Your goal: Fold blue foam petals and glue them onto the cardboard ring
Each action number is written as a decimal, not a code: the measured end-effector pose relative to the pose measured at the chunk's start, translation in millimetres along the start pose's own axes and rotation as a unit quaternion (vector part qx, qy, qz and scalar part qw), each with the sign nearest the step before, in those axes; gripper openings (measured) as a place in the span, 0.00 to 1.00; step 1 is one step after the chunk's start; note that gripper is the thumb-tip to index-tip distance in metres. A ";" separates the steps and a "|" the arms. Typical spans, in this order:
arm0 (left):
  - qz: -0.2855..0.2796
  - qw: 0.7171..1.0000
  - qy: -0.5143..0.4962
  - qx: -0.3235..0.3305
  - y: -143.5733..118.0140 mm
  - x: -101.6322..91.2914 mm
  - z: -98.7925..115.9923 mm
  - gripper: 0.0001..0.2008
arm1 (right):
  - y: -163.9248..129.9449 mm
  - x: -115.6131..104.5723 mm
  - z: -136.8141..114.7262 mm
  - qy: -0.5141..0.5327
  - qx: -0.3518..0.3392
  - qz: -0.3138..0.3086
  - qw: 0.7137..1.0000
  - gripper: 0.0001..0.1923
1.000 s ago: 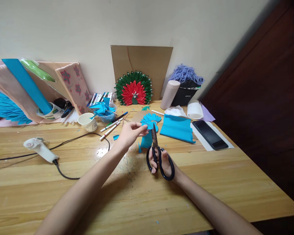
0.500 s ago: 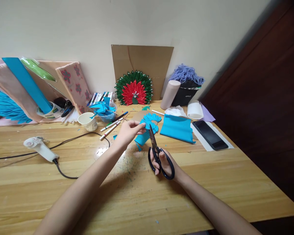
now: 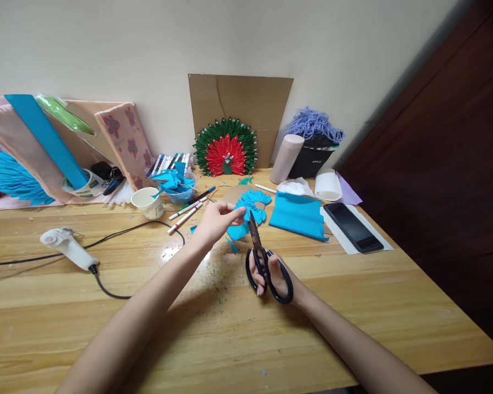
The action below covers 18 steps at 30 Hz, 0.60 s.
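Observation:
My left hand pinches a small piece of blue paper above the wooden table. My right hand grips black-handled scissors, whose blades point up into the blue paper. Just behind lie scalloped blue cut-outs on a brown card and a folded blue sheet.
A white glue gun with a black cord lies at the left. A paper cup, markers, a bowl of blue scraps, a red-green peacock craft, a phone and a yarn-topped black bin stand along the back.
The blue piece has turned from hanging upright to lying more sideways in my left hand. The scissors tilted slightly left and closed further into it.

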<state>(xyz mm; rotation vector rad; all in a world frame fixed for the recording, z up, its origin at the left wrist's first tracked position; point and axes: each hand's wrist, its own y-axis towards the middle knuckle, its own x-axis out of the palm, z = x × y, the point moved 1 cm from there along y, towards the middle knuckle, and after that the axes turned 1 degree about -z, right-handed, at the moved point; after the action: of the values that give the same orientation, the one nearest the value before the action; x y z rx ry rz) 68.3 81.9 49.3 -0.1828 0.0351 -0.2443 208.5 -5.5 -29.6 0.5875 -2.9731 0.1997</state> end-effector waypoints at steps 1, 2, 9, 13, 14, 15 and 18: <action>-0.007 1.000 0.004 0.001 -0.6 0.4 0.3 0.12 | 0.2 0.9 -0.5 0.005 0.001 0.002 1.000 0.39; -0.014 1.000 0.007 0.003 -1.1 0.9 0.5 0.12 | 0.4 1.6 -0.7 0.009 0.002 0.004 1.000 0.39; -0.015 1.000 0.003 0.003 -3.4 2.1 2.1 0.12 | 2.8 0.8 6.3 0.010 0.009 0.025 1.000 0.35; -0.010 1.000 0.003 -0.017 -4.0 1.8 3.4 0.11 | 1.8 0.4 6.1 0.000 -0.001 0.023 1.000 0.35; -0.017 1.000 0.005 -0.019 -4.0 1.9 3.3 0.11 | 1.4 0.9 5.0 0.000 -0.003 0.022 1.000 0.36; -0.026 0.999 0.008 -0.020 -3.9 2.1 2.9 0.11 | 1.0 1.5 3.8 0.001 -0.004 0.023 1.000 0.36; -0.050 0.998 0.011 -0.022 -3.5 3.0 1.2 0.11 | 0.4 3.3 1.4 0.013 0.000 0.028 1.000 0.38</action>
<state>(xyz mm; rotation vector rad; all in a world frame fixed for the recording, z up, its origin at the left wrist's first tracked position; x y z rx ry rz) 70.5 78.0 51.1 -0.2264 0.0543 -0.3459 205.2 -6.5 -30.6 0.4997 -2.9667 0.2113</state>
